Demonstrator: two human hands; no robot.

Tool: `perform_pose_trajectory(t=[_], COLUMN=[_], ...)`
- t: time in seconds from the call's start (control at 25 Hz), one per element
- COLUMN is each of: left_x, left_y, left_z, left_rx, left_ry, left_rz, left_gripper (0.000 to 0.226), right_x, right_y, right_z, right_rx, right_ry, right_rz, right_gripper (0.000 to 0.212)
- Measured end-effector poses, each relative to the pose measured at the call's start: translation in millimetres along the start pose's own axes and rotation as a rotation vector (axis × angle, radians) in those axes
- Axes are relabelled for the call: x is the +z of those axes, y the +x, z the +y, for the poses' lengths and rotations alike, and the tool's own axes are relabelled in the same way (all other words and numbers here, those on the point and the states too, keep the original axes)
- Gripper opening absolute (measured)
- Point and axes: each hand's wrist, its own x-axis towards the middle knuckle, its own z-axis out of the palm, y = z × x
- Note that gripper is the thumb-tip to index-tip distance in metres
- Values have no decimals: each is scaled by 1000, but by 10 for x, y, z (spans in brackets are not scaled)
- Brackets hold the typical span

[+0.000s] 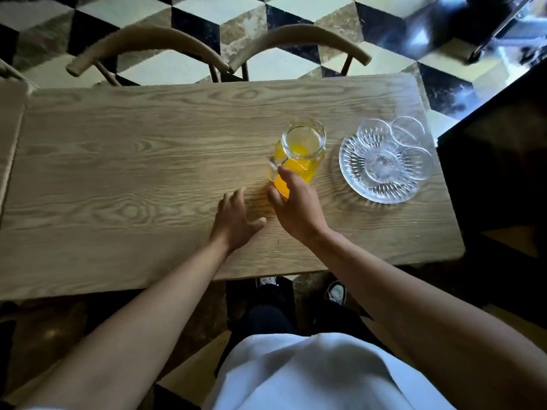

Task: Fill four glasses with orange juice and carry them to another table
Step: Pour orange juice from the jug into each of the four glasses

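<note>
Underneath – wooden table (118, 173) – checkered floor (296, 13) beyond.

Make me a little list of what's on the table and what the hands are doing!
table: wooden table
juice: glass pitcher of orange juice, upright
dish: clear glass dish, right of the pitcher, holding empty glasses
right hand: open, at the pitcher's near side
left hand: open, fingers spread above the table, holding nothing
behind the table: two chairs
</note>
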Motion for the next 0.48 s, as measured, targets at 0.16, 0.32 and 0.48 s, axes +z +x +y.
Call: perform_pose_trajectory(t=[0.16, 0.32, 0.48], left_x=[-84, -83, -67], left_y=[196, 293, 397], left_z=[-77, -122, -48], left_rx=[34, 61, 80], left_ry=[12, 11, -16], left_rz=[-47, -96, -116], left_gripper=[96, 96, 95], right_x=[129, 183, 149], right_y=[68, 91, 99], right_z=[-98, -147, -96], right_rx=[67, 179, 228], right_ry=[115, 316, 372], right_rz=[112, 154, 158], right_gripper=[22, 16, 20])
